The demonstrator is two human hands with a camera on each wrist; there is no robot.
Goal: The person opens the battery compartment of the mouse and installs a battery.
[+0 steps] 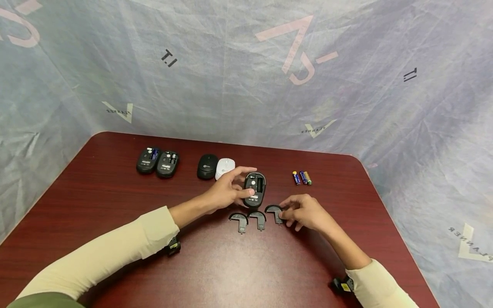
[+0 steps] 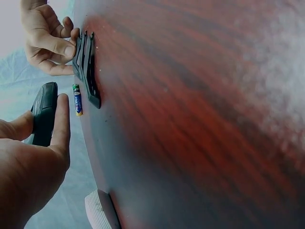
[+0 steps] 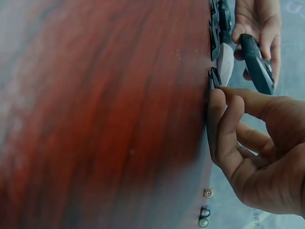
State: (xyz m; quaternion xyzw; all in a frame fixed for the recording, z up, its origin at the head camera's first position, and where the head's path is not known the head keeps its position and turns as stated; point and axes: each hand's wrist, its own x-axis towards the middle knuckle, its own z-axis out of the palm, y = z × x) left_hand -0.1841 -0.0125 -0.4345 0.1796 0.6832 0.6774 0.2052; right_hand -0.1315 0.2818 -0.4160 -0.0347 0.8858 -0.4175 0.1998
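My left hand (image 1: 225,190) grips a black computer mouse (image 1: 257,202) by its sides, raised above the table with its underside facing me. The battery slot (image 1: 259,185) in that underside is uncovered and looks empty. Below the mouse, three black battery covers lie in a row: a left one (image 1: 242,223), a middle one (image 1: 260,220) and a right one (image 1: 274,209). At the right cover's outer edge, my right hand (image 1: 306,211) pinches it between thumb and fingers, close to the tabletop. The right wrist view shows those fingertips at the cover (image 3: 215,77).
Several batteries (image 1: 304,177) lie at the back right. Behind my left hand sit a white mouse (image 1: 225,167) and a black mouse (image 1: 207,167), upright. Two overturned mice, one left (image 1: 147,161) and one right (image 1: 167,164), show batteries inside. A fabric sheet (image 1: 227,85) hangs behind the table.
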